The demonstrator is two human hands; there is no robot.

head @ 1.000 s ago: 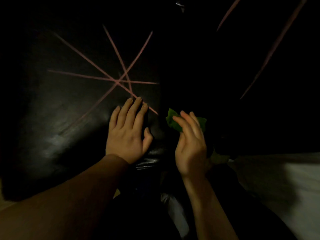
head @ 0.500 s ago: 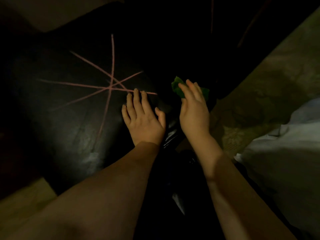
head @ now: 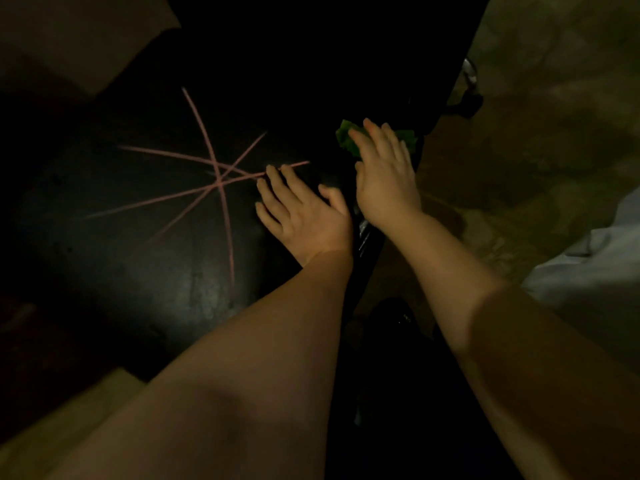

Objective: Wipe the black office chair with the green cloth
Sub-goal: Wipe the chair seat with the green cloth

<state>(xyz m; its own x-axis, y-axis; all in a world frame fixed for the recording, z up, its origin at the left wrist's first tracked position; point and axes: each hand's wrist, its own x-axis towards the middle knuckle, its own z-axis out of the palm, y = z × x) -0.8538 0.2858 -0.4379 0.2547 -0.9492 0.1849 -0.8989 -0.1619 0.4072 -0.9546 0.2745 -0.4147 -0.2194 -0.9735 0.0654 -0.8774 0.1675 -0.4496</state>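
Note:
The black office chair fills the left and middle of the dim head view; its glossy seat carries several crossing pink lines. My left hand lies flat on the seat's right part, fingers spread, holding nothing. Just to its right, my right hand presses the green cloth against a dark part of the chair at the seat's right edge. Only the cloth's edges show past the fingers.
Patterned floor lies to the right. A pale fabric sits at the right edge. A light surface shows at the top left, a tan patch at the bottom left. A metal part glints near the chair's upper right.
The view has swung, so the chair and pink lines sit differently in frame. My right hand with the cloth has slid further up along the chair's right edge; my left hand stays flat on the seat.

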